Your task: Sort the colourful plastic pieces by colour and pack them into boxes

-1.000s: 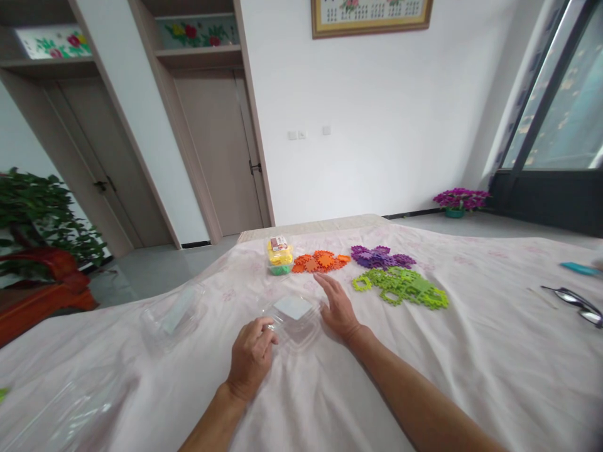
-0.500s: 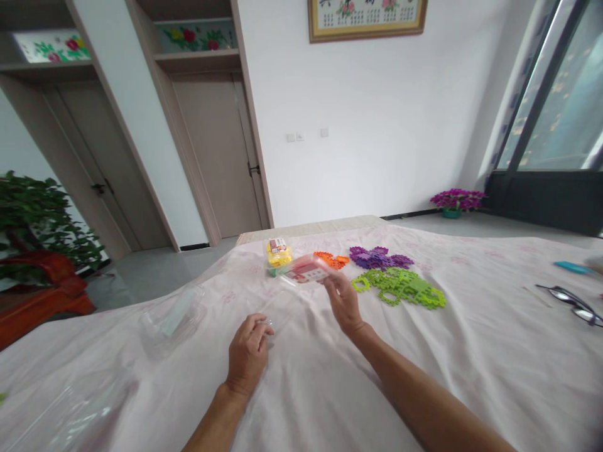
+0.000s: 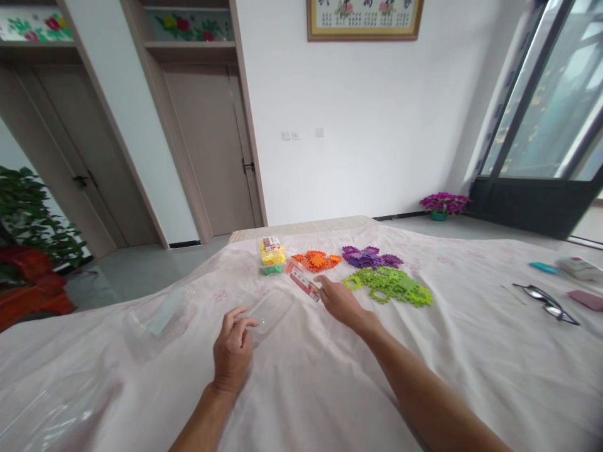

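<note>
My left hand (image 3: 232,349) rests on the pale cloth with its fingertips pinching the near edge of a clear plastic box (image 3: 267,309). My right hand (image 3: 340,301) pinches the box's clear lid (image 3: 303,281), which carries a red and white label and stands tilted open beyond the box. Just past the lid lie a pile of orange pieces (image 3: 316,259), a purple pile (image 3: 370,257) and a green pile (image 3: 387,286). A closed clear box of yellow pieces (image 3: 272,254) stands left of the orange pile.
Another clear box (image 3: 159,315) lies to the left, and more clear plastic (image 3: 51,411) near the bottom left. Glasses (image 3: 545,301), a teal item (image 3: 544,268) and small boxes (image 3: 578,267) lie at the right. A potted plant (image 3: 28,220) stands at the left.
The lid lay flat on the clear box; my right hand has swung it up and open. My left hand stayed at the box's near edge. The camera shifted slightly.
</note>
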Available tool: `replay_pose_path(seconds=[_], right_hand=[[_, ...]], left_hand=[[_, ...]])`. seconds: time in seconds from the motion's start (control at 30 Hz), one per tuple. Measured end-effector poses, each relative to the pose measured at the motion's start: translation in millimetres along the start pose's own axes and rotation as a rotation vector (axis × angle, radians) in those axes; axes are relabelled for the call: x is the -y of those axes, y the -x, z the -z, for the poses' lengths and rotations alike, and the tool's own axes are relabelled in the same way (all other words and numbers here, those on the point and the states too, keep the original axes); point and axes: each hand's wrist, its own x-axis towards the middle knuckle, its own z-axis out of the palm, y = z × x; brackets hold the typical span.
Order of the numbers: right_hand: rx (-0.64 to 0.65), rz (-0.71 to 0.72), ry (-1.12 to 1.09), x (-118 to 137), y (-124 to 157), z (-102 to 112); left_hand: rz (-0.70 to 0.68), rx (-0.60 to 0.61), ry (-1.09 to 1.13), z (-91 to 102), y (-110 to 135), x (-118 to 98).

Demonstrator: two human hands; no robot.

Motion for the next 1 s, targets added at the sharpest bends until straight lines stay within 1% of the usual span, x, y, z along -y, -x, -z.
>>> replay_pose_path(seconds=[0.07, 0.1, 0.17, 0.2, 0.23, 0.33, 0.43, 0.5, 0.53, 0.6, 0.63, 0.7, 0.77, 0.9, 1.0], right_hand=[[-0.022, 0.000, -0.031, -1.8, -1.9, -3.9], [-0.049, -0.030, -0.029, -5.0, -3.9, -0.3], [-0.109, -0.118, 0.009, -17.6, -8.6, 17.2], [-0.145, -0.169, 0.045, -27.4, -10.6, 29.9], [-0.150, -0.213, 0.088, -39.5, -11.9, 44.2], [-0.124, -0.337, 0.223, -88.6, -9.2, 87.2], [-0.142, -0.502, 0.343, -148.5, 3.1, 116.9], [-0.142, -0.615, 0.399, -186.0, 14.1, 125.9], [-0.126, -0.648, 0.409, -202.0, 19.6, 127.4], [-0.107, -0.674, 0.388, -226.3, 29.4, 125.5], [-0.106, -0.661, 0.361, -234.3, 33.0, 122.9], [-0.108, -0.598, 0.301, -242.7, 37.0, 116.8], [-0.092, -0.511, 0.254, -242.9, 37.1, 111.8], [-0.011, -0.379, 0.155, -228.5, 32.8, 110.7], [0.066, -0.303, -0.022, -213.6, 31.9, 116.6]], left_hand=[[0.095, -0.008, 0.017, -0.7, -1.4, 7.7], [0.152, -0.015, 0.030, -1.3, -2.2, 12.6], [0.254, -0.030, 0.063, -3.0, -3.7, 23.2], [0.309, -0.045, 0.076, -4.1, -4.3, 28.3], [0.359, -0.048, 0.090, -5.2, -4.6, 33.1], [0.479, -0.030, 0.126, -9.1, -3.9, 43.1], [0.546, -0.005, 0.150, -12.7, -2.3, 46.2], [0.578, 0.007, 0.160, -14.2, -1.9, 45.7], [0.591, 0.011, 0.164, -14.6, -2.0, 45.3], [0.605, 0.017, 0.170, -15.1, -2.2, 44.6], [0.608, 0.021, 0.171, -15.3, -2.4, 44.6], [0.616, 0.032, 0.168, -15.6, -2.4, 45.2], [0.624, 0.049, 0.168, -15.8, -2.2, 46.2], [0.639, 0.065, 0.156, -16.0, -1.7, 47.3], [0.641, 0.079, 0.154, -16.3, -1.5, 47.8]])
